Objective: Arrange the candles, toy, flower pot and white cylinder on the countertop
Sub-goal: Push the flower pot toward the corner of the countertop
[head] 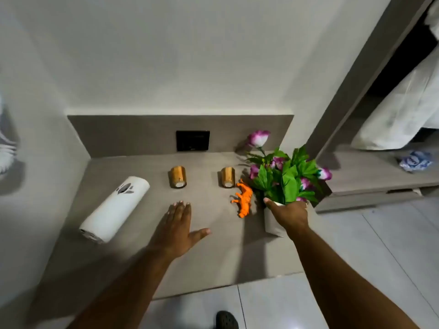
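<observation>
Head view, looking down at the grey surface [213,262] that fills the middle of the frame. My right hand [288,216], right of centre, is clamped over the rim of the flower pot [273,224]; my fingers [269,201] curl around its top edge, with the thumb on the near side. The pot sits at the right edge of the surface, its green leaves and purple-and-white blooms [285,176] spreading upward in the frame, one tall bloom reaching toward the back panel.

My left hand [177,230] is flat and released at the centre of the frame, palm down, fingers together and thumb spread to the right, holding nothing. Whether it touches the surface or hovers just over it, I cannot tell.

The orange toy [244,200], an animal figure, lies on its side just left of the pot. Two gold candles lie tipped over above it in the frame: the right candle [228,177] close to the toy's upper end, the left candle [178,176] well apart from it, toward centre. The white cylinder [115,208] lies on its side at the left of the surface, angled from lower left to upper right, a dark leaf-shaped mark near its upper end.

A black wall plate [193,140] sits on the back panel, above the candles.
</observation>
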`<state>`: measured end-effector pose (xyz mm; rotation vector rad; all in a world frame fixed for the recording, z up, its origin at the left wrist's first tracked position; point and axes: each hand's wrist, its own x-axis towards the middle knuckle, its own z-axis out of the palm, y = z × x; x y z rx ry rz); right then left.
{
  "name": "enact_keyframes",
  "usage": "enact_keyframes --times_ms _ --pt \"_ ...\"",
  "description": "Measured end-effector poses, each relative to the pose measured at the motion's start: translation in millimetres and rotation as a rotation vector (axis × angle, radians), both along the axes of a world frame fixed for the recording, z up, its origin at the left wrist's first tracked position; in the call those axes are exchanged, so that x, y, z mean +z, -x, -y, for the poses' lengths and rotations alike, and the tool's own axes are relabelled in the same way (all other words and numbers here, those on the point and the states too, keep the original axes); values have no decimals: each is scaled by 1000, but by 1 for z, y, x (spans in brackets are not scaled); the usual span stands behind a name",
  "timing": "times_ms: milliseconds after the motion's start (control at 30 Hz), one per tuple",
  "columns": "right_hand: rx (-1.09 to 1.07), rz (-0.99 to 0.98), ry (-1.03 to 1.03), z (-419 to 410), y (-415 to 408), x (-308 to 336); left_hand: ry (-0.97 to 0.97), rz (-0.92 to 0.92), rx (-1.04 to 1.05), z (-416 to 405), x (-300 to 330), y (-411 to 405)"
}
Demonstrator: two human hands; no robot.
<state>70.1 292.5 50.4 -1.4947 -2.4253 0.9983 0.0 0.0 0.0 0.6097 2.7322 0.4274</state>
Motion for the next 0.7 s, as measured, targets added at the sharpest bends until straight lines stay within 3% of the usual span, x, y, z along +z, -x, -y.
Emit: enact_keyframes --times_ms 200,400,700 --pt "-5 70 1 0 -1 -10 135 -133 -105 4 -32 -7" --pt "6 154 26 -16 0 -15 135 -169 -103 8 -42 -11" --pt "-147 -82 52 -32 2 -17 142 -188 -132 12 -44 -9"
